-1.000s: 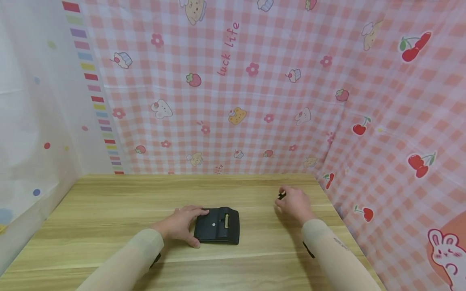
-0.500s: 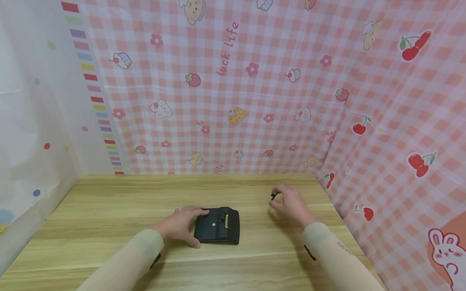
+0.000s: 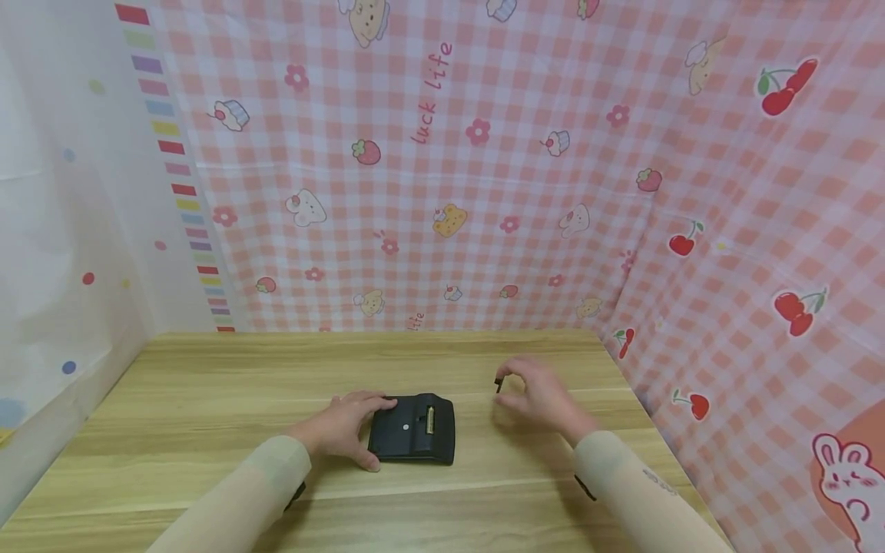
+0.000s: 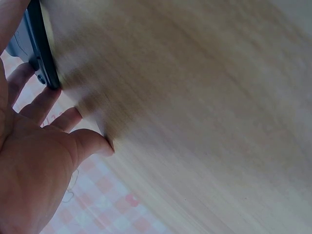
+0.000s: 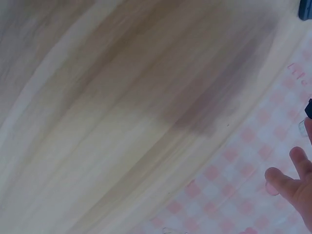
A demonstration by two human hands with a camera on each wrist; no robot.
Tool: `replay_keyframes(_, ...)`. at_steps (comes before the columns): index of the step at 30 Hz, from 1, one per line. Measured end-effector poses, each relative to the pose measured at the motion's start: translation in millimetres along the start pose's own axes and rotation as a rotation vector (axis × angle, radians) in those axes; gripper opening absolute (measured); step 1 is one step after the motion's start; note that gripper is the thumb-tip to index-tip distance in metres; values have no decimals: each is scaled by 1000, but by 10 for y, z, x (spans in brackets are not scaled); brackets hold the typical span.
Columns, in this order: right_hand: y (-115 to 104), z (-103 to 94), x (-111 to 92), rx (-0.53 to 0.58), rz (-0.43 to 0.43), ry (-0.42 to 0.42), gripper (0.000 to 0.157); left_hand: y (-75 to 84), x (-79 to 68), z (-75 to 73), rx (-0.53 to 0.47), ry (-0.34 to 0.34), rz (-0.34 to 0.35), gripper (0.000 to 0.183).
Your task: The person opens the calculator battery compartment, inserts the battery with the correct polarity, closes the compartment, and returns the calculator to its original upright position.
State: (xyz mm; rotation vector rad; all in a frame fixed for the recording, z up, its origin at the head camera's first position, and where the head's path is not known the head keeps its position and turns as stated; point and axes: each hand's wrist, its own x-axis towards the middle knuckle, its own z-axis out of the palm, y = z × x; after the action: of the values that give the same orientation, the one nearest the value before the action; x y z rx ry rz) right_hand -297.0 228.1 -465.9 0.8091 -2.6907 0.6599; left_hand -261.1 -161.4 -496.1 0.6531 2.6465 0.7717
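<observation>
A black calculator lies back side up on the wooden table, its battery slot uncovered. Inside that slot a gold-coloured battery shows. My left hand holds the calculator by its left end, thumb at the near corner and fingers at the far edge. In the left wrist view the calculator's dark edge runs between the fingers. Off to the right, my right hand pinches a small black battery cover above the table. Only some fingertips and a bit of the cover appear in the right wrist view.
The wooden table reaches back to a pink checked cloth hung behind it. More cloth hangs along the right side, and a white dotted sheet along the left.
My right hand has moved left toward the calculator with the battery cover, which has turned more upright. The left hand and the calculator have stayed in place.
</observation>
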Motion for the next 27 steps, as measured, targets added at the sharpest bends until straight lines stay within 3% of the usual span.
replay_keyframes(9, -159, 27, -6, 15, -103, -30, 30, -10, 6, 9, 13, 10, 10, 107)
replay_keyframes(27, -353, 76, -11, 46, -80, -130, 30, -5, -9, 3, 7, 14, 6, 107)
